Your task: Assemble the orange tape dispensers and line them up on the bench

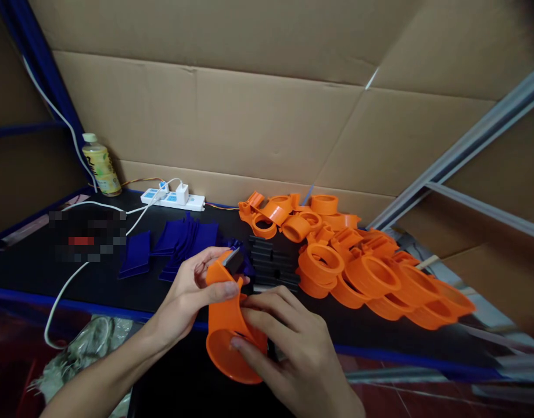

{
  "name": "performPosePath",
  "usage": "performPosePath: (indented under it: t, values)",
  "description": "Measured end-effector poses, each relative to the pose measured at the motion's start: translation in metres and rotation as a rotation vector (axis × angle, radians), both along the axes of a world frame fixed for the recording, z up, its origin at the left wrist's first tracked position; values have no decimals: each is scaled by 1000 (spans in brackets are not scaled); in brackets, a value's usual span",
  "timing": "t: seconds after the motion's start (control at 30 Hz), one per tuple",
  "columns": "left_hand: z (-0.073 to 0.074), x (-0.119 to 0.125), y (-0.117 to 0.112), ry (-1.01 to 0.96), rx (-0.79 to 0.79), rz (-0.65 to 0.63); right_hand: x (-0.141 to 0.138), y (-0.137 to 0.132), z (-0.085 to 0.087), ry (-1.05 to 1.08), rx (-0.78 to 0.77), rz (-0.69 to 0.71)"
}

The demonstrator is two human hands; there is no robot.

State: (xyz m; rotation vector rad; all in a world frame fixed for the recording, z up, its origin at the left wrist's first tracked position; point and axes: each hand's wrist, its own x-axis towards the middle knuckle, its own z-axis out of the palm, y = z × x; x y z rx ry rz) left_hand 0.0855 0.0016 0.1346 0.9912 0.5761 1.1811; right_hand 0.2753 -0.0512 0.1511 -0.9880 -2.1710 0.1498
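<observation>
Both hands are closed on one orange cone-shaped part (232, 331), held just in front of the person at the near edge of the black table (75, 273), low in the middle of the view. The left hand (183, 299) grips the narrow upper end, with thumb and fingers wrapped round it. A small dark block (233, 260) sits at that end, touching the orange clip and seemingly pushed partly in; whether it is fully seated cannot be told. The right hand (293, 348) holds the wide mouth from the near right, fingers curled over the flared wall. Judging from this, the piece in hand looks about midway: block and cone are together, but the fit does not look finished. Just beyond the hands, in the middle of the table, lies a stack of black blocks (271, 267). To its right a large heap of orange parts (366, 273) spreads from far to near. It is not clear which of these already carry a block, so the share done is uncertain, though the size of the heap and the stack suggests plenty is left. To the left lie blue flat pieces (179, 241), touched by neither hand. At the far left a power strip (173, 199) and a bottle (101, 165) sit by the cardboard wall (249, 116).
</observation>
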Motion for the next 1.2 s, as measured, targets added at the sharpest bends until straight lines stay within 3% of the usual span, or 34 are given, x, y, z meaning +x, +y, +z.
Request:
performPosePath:
  t: [0.13, 0.27, 0.37, 0.5, 0.57, 0.67, 0.8, 0.9, 1.0, 1.2]
  values:
    - [1, 0, 1, -33, -7, 10, 0, 0, 0, 58, 37, -25]
    - [5, -3, 6, -177, 66, -101, -2, 9, 1, 430, -17, -14]
    - [2, -3, 14, -271, 46, -174, -10, 22, -3, 674, -271, 25]
    - [-5, -6, 26, -321, -11, -226, -27, 43, -12, 748, -661, 156]
    - [-3, -15, 32, -352, -24, -163, -30, 59, -13, 698, -720, 196]
    - [5, -35, 38, -410, 31, -64, -30, 90, -9, 537, -631, 78]
    - [13, -53, 43, -365, -27, 41, -35, 135, -2, 6, -435, -119]
    - [13, -54, 47, -329, -57, 99, -48, 159, -1, -285, -389, -271]
    - [12, -54, 51, -330, -71, 139, -57, 173, -3, -361, -418, -346]
    - [15, -62, 52, -301, -162, 138, -61, 180, -6, -392, -462, -333]
